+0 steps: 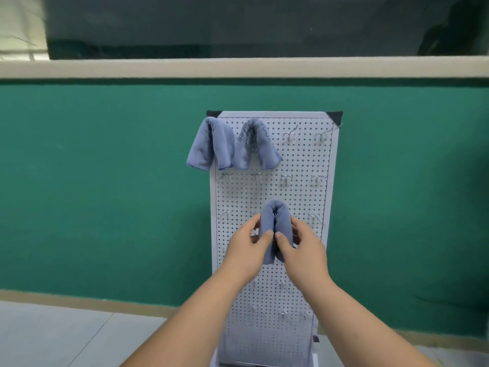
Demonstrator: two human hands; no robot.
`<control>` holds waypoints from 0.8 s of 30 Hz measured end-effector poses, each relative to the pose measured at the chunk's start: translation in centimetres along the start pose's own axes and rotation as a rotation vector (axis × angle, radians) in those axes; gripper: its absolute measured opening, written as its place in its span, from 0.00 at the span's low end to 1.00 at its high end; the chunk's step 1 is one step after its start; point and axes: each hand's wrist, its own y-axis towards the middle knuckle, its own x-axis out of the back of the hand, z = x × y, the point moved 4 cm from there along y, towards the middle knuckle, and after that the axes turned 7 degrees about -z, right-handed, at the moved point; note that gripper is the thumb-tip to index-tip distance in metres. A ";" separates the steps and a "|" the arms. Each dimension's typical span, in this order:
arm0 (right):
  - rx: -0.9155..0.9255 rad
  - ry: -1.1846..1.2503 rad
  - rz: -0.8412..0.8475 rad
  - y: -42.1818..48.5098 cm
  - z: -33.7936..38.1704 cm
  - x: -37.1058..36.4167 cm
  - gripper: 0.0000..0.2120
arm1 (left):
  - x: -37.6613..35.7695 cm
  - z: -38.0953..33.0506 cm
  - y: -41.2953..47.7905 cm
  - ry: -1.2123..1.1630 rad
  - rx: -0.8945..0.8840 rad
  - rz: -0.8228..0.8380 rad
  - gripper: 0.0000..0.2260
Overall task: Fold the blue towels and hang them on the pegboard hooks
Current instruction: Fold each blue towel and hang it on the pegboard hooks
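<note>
A white pegboard [304, 160] stands upright against a green wall. Two folded blue towels hang over hooks in its top row: one at the top left corner [209, 143] and one just right of it [258, 144]. A third folded blue towel [275, 221] is draped in front of the board's middle, its two halves hanging down side by side. My left hand [247, 247] pinches its left half and my right hand [299, 250] pinches its right half. Whether a hook carries this towel is hidden by the cloth.
Bare metal hooks stick out of the board at the top right [320, 136], in the second row [285, 178] and lower down [284, 313]. The green wall [105, 194] runs behind, with a pale ledge [238, 67] above and grey floor [53, 335] below.
</note>
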 end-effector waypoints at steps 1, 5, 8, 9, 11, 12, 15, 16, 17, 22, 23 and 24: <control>0.024 -0.015 -0.019 0.8 1.0 0.3 0.12 | 0.2 -1.2 0.7 0.026 -0.035 -0.017 0.17; 0.108 -0.077 -0.073 4.0 4.6 1.2 0.08 | 0.4 -5.8 3.6 0.153 -0.200 -0.085 0.18; 0.182 -0.114 -0.124 6.3 7.2 2.2 0.10 | 0.1 -9.0 5.7 0.207 -0.335 -0.122 0.16; 0.206 -0.117 -0.142 7.1 8.0 2.6 0.10 | -0.1 -9.9 6.5 0.240 -0.379 -0.147 0.15; 0.248 -0.128 -0.184 8.8 9.5 3.4 0.09 | -0.5 -11.9 8.6 0.336 -0.444 -0.196 0.14; 0.267 -0.137 -0.208 9.8 10.2 3.8 0.08 | -0.8 -13.1 9.5 0.372 -0.468 -0.204 0.14; 0.318 -0.138 -0.272 12.7 12.4 4.9 0.09 | -1.6 -16.3 12.2 0.414 -0.532 -0.207 0.10; 0.338 -0.138 -0.291 13.7 13.1 5.3 0.10 | -1.9 -17.2 12.9 0.418 -0.545 -0.216 0.09; 0.356 -0.138 -0.308 14.7 13.6 5.6 0.11 | -2.1 -17.9 13.7 0.423 -0.555 -0.228 0.10; 0.349 -0.215 -0.307 19.8 14.1 5.6 0.14 | -3.3 -19.6 17.7 0.478 -0.498 -0.301 0.14; 0.335 -0.228 -0.290 20.6 13.8 5.3 0.13 | -3.5 -19.4 18.3 0.490 -0.472 -0.313 0.13; 0.321 -0.243 -0.269 21.4 13.4 4.8 0.12 | -3.7 -19.2 18.7 0.507 -0.448 -0.319 0.12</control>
